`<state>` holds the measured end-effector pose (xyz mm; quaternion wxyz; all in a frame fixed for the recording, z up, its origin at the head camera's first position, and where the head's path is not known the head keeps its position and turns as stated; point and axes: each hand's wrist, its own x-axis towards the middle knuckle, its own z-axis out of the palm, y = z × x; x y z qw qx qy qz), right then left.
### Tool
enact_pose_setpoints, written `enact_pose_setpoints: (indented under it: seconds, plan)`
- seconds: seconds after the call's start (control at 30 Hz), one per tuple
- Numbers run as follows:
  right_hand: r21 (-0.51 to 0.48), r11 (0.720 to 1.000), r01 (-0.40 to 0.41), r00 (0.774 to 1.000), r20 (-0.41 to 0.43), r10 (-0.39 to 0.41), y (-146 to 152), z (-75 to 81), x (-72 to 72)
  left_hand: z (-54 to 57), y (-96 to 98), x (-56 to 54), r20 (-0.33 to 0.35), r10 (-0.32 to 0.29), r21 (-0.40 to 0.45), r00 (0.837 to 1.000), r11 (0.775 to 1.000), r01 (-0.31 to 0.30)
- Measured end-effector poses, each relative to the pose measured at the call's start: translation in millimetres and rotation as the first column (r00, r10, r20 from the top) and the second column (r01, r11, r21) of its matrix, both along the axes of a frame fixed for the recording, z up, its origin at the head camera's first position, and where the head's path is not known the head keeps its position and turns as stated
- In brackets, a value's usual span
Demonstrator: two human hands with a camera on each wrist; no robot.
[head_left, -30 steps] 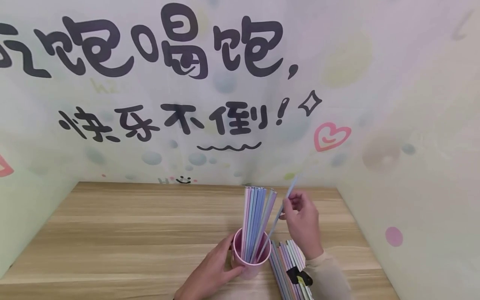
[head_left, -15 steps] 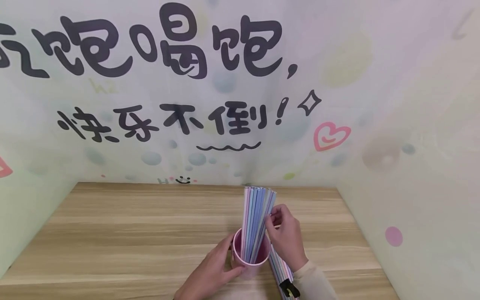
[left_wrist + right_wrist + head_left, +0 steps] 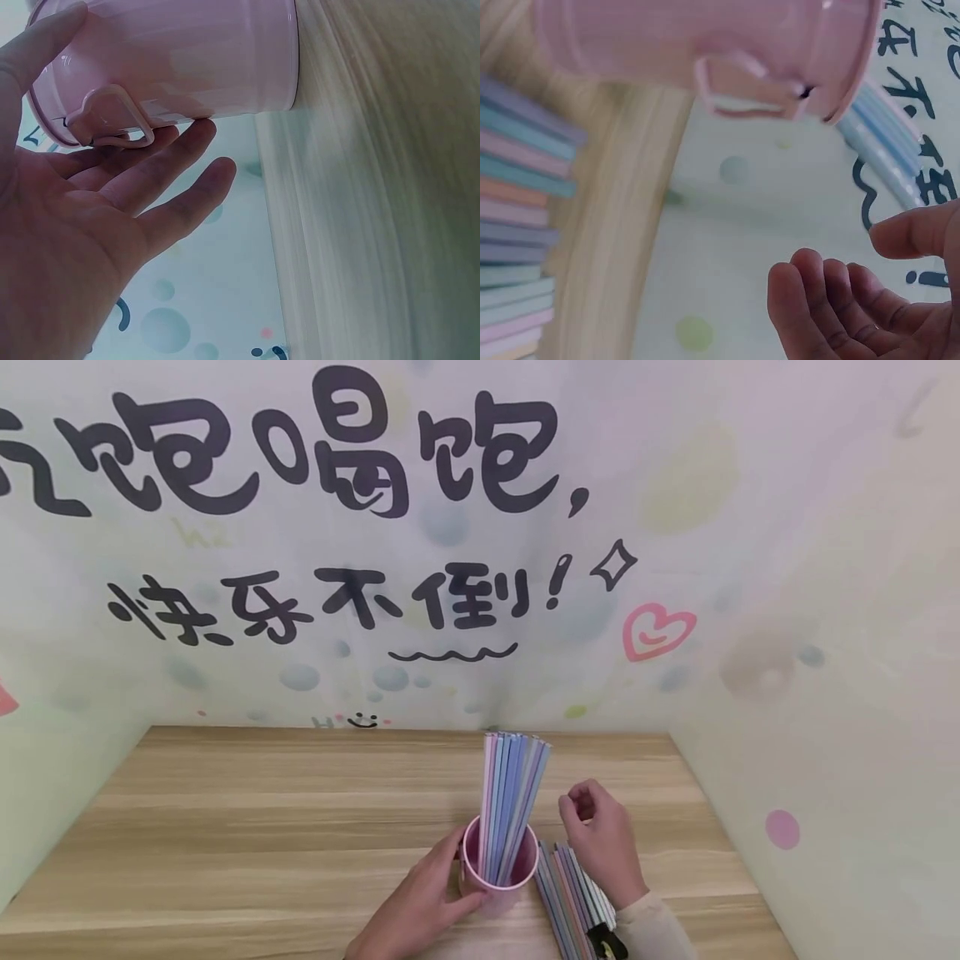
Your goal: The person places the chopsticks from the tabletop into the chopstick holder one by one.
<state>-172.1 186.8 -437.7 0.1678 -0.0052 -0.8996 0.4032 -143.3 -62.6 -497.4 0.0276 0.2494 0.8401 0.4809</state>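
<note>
My left hand (image 3: 420,902) grips a small pink bucket (image 3: 498,900) standing on the table, its thumb on the near side and its fingers round the left. In the left wrist view, fingertips touch the bucket's wall by a wire-loop handle (image 3: 120,112). A bunch of slim pastel pencil-like sticks (image 3: 510,802) stands in the bucket, leaning right. My right hand (image 3: 603,839) hovers to the right of the bucket, fingers loosely curled and holding nothing. Below it lies a row of similar pastel sticks (image 3: 566,893), partly hidden by the wrist.
A black clip (image 3: 606,941) sits on the lying sticks near the front. The wooden table (image 3: 262,827) is enclosed by a printed back wall (image 3: 300,543) and a right side wall (image 3: 825,735).
My right hand brought a blue stick to the bunch in the bucket, let go of it and drew back right, empty. The left hand kept its grip on the bucket.
</note>
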Motion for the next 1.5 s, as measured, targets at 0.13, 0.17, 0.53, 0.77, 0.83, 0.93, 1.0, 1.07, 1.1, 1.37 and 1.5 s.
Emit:
enact_pose_setpoints:
  seconds: [0.13,0.17,0.53,0.77,0.83,0.93,1.0,1.07,1.1,1.37,1.5]
  plan:
    - [0.06,0.998,0.029,0.996,0.087,-0.034,16,-9.8,3.0,0.0,-0.2,0.1,0.007,0.003,0.001,1.0,1.0,-0.003]
    - [0.071,0.997,0.033,0.993,0.115,-0.041,20,-12.6,4.1,0.0,-0.1,0.0,0.008,0.002,0.003,1.0,1.0,-0.002]
    - [0.19,0.981,0.043,0.947,0.304,-0.1,62,-45.9,14.9,-0.1,0.6,-1.8,-0.005,0.001,-0.005,1.0,1.0,-0.001]
    - [0.236,0.972,0.022,0.931,0.349,-0.106,77,-59.6,24.6,0.3,1.1,-1.3,-0.028,-0.002,-0.009,1.0,1.0,0.002]
    - [0.24,0.97,0.022,0.926,0.36,-0.11,80,-62.2,26.4,0.1,1.1,-1.5,-0.021,-0.002,-0.011,1.0,1.0,0.002]
    - [0.242,0.97,0.008,0.917,0.384,-0.103,81,-64.2,29.2,0.2,1.0,-1.7,-0.003,0.003,-0.015,1.0,1.0,-0.003]
    - [0.243,0.97,-0.005,0.913,0.397,-0.095,82,-66.0,30.7,-0.3,0.8,-2.0,0.008,0.004,-0.017,1.0,1.0,-0.003]
    - [0.248,0.969,-0.011,0.909,0.407,-0.094,83,-68.0,31.8,-0.6,0.5,-2.2,0.017,0.005,-0.017,1.0,1.0,-0.004]
    - [0.252,0.968,-0.012,0.907,0.409,-0.096,83,-69.1,32.0,-0.9,0.3,-2.2,0.019,0.004,-0.017,1.0,1.0,-0.004]
    - [0.272,0.962,-0.005,0.908,0.404,-0.11,87,-74.5,32.2,-2.4,-0.3,-1.5,0.002,0.002,-0.013,1.0,1.0,-0.002]
    - [0.268,0.963,0.003,0.891,0.438,-0.124,89,-74.5,32.1,-2.3,-0.6,-1.3,-0.003,-0.003,-0.008,1.0,1.0,0.003]
